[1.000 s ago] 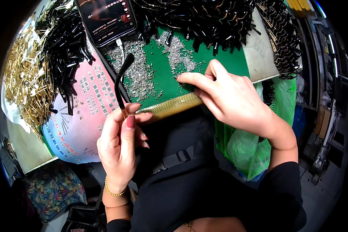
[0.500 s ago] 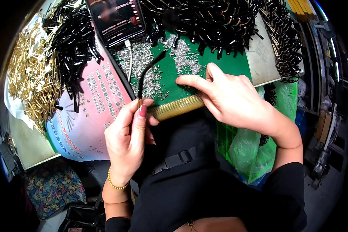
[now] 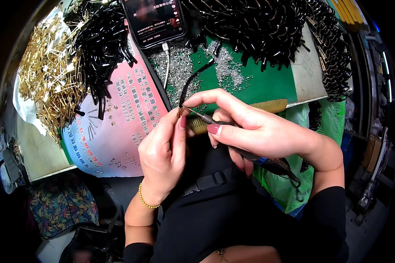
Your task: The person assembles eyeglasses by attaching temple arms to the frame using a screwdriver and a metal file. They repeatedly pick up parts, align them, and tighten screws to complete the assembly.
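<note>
My left hand (image 3: 164,153) pinches the lower end of a thin curved black piece (image 3: 193,81) that rises over the green mat (image 3: 259,85). My right hand (image 3: 254,129) grips a slim dark screwdriver (image 3: 250,153), its metal tip touching the gold end of the black piece between my left fingertips. The tool's handle runs back under my right palm toward the lower right. Small silvery screws (image 3: 180,70) lie scattered on the mat just beyond my hands.
A pile of curved black pieces (image 3: 259,26) fills the back of the table. Black tubes (image 3: 101,48) and gold metal parts (image 3: 48,83) lie at the left, on a pink printed sheet (image 3: 118,131). A phone (image 3: 153,19) with a cable stands at the top. A green bag (image 3: 289,184) hangs at the right.
My right hand left the mat's front edge and now holds a screwdriver against the black piece. My left hand has carried the piece rightward and a little higher.
</note>
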`<move>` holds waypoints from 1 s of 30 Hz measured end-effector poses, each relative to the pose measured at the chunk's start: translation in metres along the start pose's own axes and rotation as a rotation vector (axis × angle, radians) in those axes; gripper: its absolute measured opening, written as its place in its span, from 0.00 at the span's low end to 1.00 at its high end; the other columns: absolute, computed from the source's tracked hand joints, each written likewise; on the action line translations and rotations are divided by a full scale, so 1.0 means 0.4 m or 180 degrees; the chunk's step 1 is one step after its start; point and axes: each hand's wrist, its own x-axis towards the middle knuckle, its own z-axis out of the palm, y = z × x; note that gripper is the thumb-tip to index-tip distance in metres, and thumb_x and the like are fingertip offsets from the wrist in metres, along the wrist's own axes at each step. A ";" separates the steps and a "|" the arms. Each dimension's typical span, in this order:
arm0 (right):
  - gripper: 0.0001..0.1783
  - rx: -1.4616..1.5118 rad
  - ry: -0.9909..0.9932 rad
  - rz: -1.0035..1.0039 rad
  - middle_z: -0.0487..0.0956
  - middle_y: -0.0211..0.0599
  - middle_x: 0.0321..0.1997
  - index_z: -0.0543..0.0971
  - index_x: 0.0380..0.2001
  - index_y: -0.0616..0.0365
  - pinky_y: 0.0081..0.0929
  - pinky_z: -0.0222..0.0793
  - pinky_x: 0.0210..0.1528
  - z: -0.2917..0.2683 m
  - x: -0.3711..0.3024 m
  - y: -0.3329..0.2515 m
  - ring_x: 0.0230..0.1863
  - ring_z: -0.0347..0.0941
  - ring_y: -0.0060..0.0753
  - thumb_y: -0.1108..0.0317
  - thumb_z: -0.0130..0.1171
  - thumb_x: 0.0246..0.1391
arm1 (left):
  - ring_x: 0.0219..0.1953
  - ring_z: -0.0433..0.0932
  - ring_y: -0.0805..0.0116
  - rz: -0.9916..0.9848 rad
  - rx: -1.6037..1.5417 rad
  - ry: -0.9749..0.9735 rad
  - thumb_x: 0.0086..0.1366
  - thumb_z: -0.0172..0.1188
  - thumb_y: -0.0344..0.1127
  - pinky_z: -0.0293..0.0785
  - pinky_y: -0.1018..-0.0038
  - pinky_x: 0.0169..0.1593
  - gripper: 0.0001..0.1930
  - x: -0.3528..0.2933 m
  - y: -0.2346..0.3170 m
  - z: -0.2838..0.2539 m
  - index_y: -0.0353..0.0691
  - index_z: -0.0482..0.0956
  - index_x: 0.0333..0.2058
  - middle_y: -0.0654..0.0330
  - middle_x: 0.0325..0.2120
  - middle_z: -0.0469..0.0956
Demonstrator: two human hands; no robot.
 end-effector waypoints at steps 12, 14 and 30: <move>0.24 -0.3353 0.1228 -0.1706 0.77 0.53 0.42 0.64 0.59 0.62 0.49 0.75 0.34 0.075 0.042 -0.005 0.35 0.79 0.60 0.66 0.57 0.63 | 0.24 0.81 0.63 0.0943 0.1812 0.0688 0.64 0.59 0.20 0.77 0.73 0.29 0.15 -0.033 -0.024 -0.129 0.28 0.79 0.49 0.55 0.25 0.80; 0.18 -0.3807 0.1373 -0.2218 0.77 0.51 0.39 0.69 0.52 0.64 0.49 0.75 0.33 0.075 0.128 -0.060 0.33 0.79 0.59 0.67 0.56 0.63 | 0.29 0.80 0.75 -0.0419 0.0011 0.1295 0.77 0.46 0.27 0.77 0.77 0.32 0.15 -0.040 -0.052 -0.173 0.31 0.71 0.58 0.57 0.31 0.82; 0.08 -0.5311 0.2270 -0.2696 0.77 0.49 0.29 0.71 0.33 0.68 0.40 0.77 0.27 0.124 0.396 -0.173 0.26 0.79 0.52 0.76 0.56 0.51 | 0.41 0.76 0.48 -0.0165 0.2526 0.1856 0.62 0.63 0.24 0.73 0.58 0.43 0.10 0.058 -0.145 -0.304 0.35 0.76 0.42 0.50 0.38 0.75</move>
